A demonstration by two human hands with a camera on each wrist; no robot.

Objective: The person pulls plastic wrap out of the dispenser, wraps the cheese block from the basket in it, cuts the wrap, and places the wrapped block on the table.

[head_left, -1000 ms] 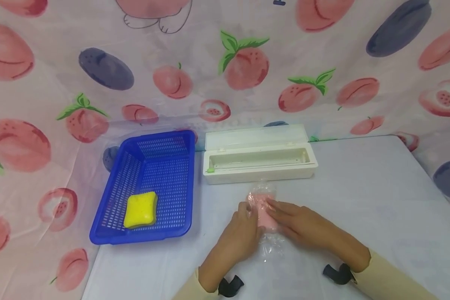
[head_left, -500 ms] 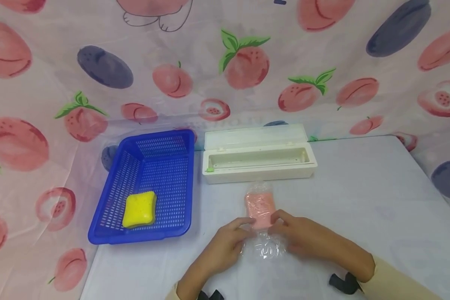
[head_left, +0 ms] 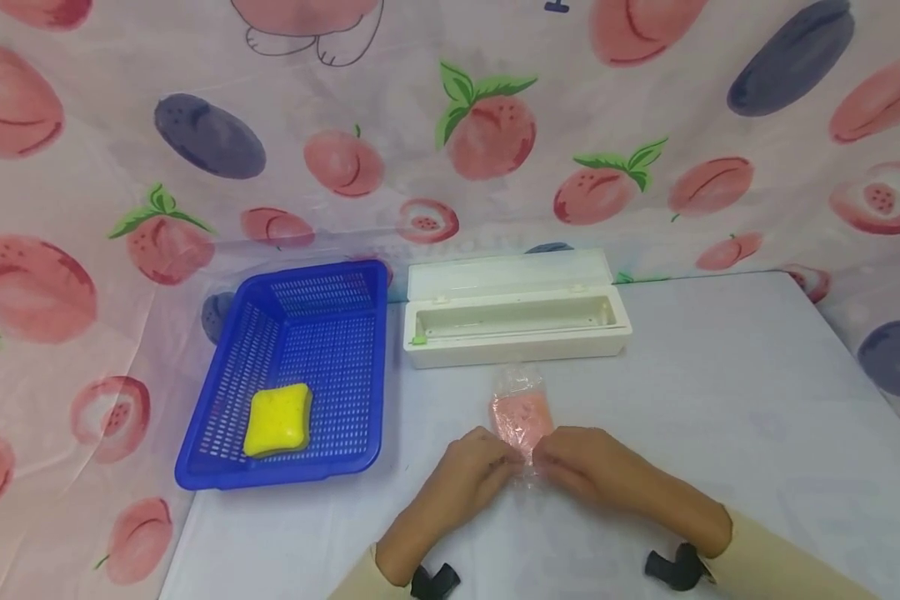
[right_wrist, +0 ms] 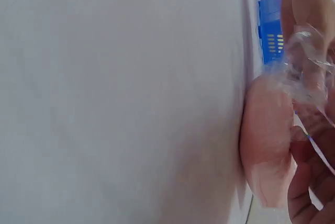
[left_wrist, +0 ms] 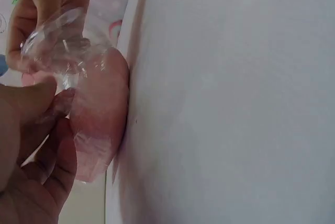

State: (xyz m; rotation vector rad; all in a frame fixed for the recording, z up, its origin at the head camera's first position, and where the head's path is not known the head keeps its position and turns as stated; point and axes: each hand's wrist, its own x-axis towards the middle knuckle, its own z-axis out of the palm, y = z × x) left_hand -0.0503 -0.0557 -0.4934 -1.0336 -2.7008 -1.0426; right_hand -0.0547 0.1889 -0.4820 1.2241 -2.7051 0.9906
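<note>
Hands (head_left: 468, 471) (head_left: 596, 467) seemingly pinch film (head_left: 518, 379) around a pink block (head_left: 523, 417) on a white tabletop (head_left: 720, 375), fruit-print backdrop (head_left: 390, 83) behind.

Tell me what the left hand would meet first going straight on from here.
The left hand, pinching the plastic wrap, would probably meet the pink block inside that wrap first, just ahead; exact depth is unclear.

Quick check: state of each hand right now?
Left hand: pinching the clear wrap around the pink block.
Right hand: pinching the same wrap.
</note>
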